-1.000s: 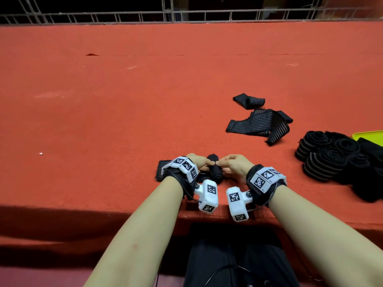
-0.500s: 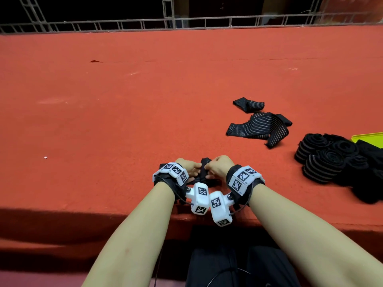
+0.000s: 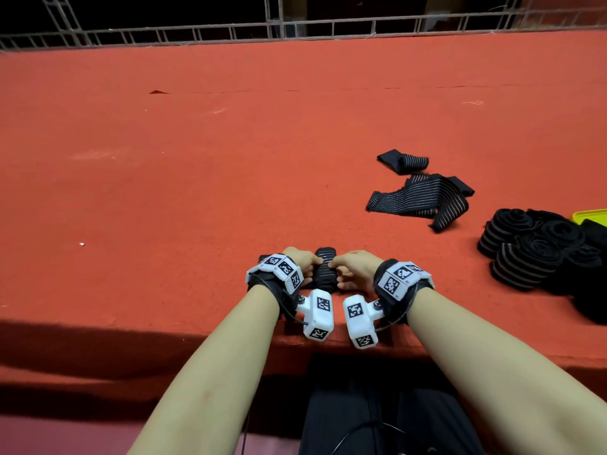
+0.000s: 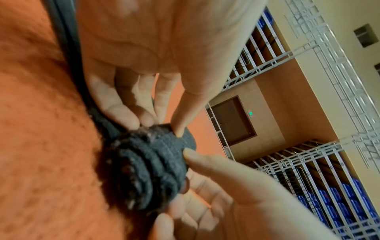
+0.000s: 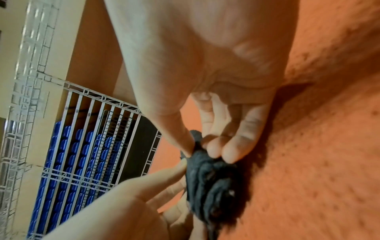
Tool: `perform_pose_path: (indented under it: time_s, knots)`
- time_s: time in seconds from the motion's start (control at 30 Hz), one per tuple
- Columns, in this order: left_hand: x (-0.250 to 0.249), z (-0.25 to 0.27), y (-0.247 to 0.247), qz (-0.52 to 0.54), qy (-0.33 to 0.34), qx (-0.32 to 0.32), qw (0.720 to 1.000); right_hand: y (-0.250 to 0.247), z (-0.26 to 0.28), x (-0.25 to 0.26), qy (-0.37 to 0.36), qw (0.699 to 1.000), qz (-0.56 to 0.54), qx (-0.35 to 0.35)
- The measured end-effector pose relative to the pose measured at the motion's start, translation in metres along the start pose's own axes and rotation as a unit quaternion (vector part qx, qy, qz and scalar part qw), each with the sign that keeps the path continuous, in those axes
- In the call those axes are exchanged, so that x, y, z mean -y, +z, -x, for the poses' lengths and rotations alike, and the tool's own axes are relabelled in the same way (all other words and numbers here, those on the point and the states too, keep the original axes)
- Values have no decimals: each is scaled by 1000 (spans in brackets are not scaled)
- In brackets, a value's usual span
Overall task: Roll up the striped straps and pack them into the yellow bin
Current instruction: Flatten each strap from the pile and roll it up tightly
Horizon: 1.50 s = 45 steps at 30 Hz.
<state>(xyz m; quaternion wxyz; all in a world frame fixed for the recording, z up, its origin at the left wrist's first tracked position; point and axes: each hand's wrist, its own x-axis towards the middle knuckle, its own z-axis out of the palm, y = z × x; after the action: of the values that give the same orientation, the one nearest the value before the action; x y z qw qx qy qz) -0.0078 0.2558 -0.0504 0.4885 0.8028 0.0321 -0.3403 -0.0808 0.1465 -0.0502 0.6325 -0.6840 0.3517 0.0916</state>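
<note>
On the red table (image 3: 164, 192), near its front edge, the left hand (image 3: 300, 262) and right hand (image 3: 354, 269) meet around one dark roll (image 3: 324, 269) of striped strap.

The left hand sits on the roll's left end. In the left wrist view its thumb tip and curled fingertips (image 4: 127, 118) pinch the top of the coil (image 4: 148, 167), whose spiral layers face the camera. A flat tail of strap (image 4: 68, 48) runs from the coil back under the palm along the cloth; in the head view a bit of it shows just left of the left wrist.

The right hand holds the roll's right end. In the right wrist view its thumb and bent fingers (image 5: 236, 146) close narrowly on the top of the bundle (image 5: 209, 178), which rests on the table. The other hand's thumb touches the bundle from the near side.

Farther right and farther back lie loose straps: a small folded one (image 3: 404, 160) and, just nearer, a larger spread one (image 3: 423, 200) with pale stripes. They lie close together; whether they touch is unclear.

At the right edge a pile of finished rolls (image 3: 525, 251) stands on the table, well apart from the hands. Behind it a corner of the yellow bin (image 3: 591, 214) shows, mostly out of frame; dark fabric lies against it.

A grey railing (image 3: 295, 31) runs along the table's far edge.
</note>
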Motion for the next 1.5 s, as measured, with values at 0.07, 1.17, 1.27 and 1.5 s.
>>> perform_pose_path:
  time_s: [0.07,1.17,1.27,1.5]
  knots:
    - [0,1,-2,13,0,7,1000,-2,0,-1,-5,1000,-4,4]
    - [18,-5,-66,-28,14,-32,999,69,-12,35,-138,966,204,74]
    - [20,-8,-65,-34,10,-27,999,60,-19,30,-100,982,140,78]
    - [18,-14,-76,-101,80,-86,988,68,-21,27,-82,988,122,43]
